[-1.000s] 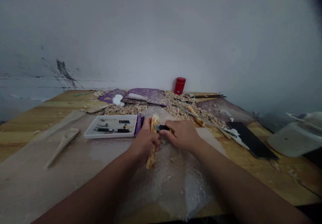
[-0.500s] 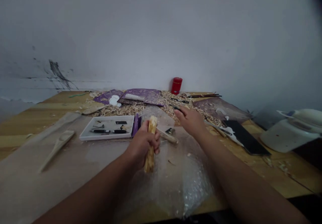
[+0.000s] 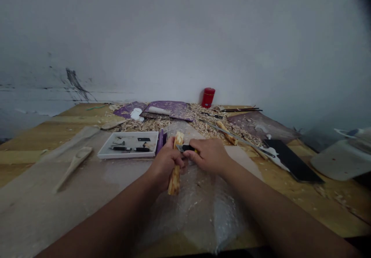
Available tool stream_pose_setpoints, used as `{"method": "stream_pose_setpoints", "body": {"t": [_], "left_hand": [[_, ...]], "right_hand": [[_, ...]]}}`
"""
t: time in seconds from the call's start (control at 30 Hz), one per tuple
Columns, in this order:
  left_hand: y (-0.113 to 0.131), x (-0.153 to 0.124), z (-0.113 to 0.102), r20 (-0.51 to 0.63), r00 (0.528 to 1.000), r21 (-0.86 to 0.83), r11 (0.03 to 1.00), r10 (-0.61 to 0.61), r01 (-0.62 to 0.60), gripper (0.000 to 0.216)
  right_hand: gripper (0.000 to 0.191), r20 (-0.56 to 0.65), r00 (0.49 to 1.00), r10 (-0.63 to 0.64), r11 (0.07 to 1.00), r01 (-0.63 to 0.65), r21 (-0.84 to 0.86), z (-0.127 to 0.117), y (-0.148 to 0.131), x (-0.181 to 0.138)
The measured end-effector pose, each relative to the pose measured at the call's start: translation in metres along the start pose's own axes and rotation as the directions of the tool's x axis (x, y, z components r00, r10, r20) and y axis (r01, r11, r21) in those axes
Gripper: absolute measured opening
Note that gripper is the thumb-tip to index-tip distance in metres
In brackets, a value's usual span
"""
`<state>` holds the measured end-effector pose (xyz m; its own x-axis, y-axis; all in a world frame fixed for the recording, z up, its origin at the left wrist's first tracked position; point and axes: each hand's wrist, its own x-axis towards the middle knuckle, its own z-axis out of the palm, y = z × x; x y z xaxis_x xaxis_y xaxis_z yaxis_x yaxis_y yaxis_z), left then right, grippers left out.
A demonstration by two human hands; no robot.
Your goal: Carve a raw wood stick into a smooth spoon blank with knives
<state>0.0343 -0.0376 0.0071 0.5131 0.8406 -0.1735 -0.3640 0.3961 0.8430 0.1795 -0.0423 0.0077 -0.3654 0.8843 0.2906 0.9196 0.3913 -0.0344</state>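
Observation:
My left hand [image 3: 165, 162] is closed round a pale stick of wood [image 3: 176, 175], held upright and tilted slightly over a sheet of bubble wrap [image 3: 203, 200]. My right hand [image 3: 209, 155] grips a small carving knife [image 3: 185, 148] with a black handle. Its blade meets the upper part of the stick, just above my left fingers. The two hands touch at the stick.
A white tray of small tools [image 3: 128, 145] lies left of the hands, a carved wooden spoon [image 3: 72, 165] further left. Wood shavings [image 3: 203, 121], purple sheets [image 3: 171, 109] and a red can [image 3: 208, 97] sit at the back. A black slab [image 3: 292, 160] and a white appliance [image 3: 342, 155] lie to the right.
Half a second ago my right hand was stretched out towards the shavings at the back. It has come back to the stick, with the knife blade against the wood.

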Motion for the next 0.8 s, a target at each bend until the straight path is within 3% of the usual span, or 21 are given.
{"method": "stream_pose_setpoints", "body": {"t": [0.53, 0.6, 0.7, 0.8], "left_hand": [[0.003, -0.001, 0.000, 0.043, 0.996, 0.027, 0.997, -0.075, 0.074, 0.034], [0.002, -0.006, 0.005, 0.052, 0.995, 0.048, 0.996, -0.080, 0.078, 0.035], [0.000, -0.012, 0.011, 0.086, 0.991, 0.059, 0.993, -0.104, 0.099, 0.035], [-0.001, -0.011, 0.008, 0.088, 0.993, 0.041, 0.996, -0.084, 0.080, 0.034]], "right_hand": [[0.054, -0.002, 0.996, 0.089, 0.993, -0.089, -0.084, 0.002, 0.011, 0.006], [0.056, -0.030, 0.981, 0.194, 0.977, -0.196, -0.087, 0.001, 0.025, 0.007], [0.057, -0.116, 0.895, 0.430, 0.895, -0.439, -0.073, -0.005, 0.049, 0.006], [0.055, -0.170, 0.903, 0.396, 0.913, -0.407, -0.035, -0.008, 0.054, 0.005]]}}
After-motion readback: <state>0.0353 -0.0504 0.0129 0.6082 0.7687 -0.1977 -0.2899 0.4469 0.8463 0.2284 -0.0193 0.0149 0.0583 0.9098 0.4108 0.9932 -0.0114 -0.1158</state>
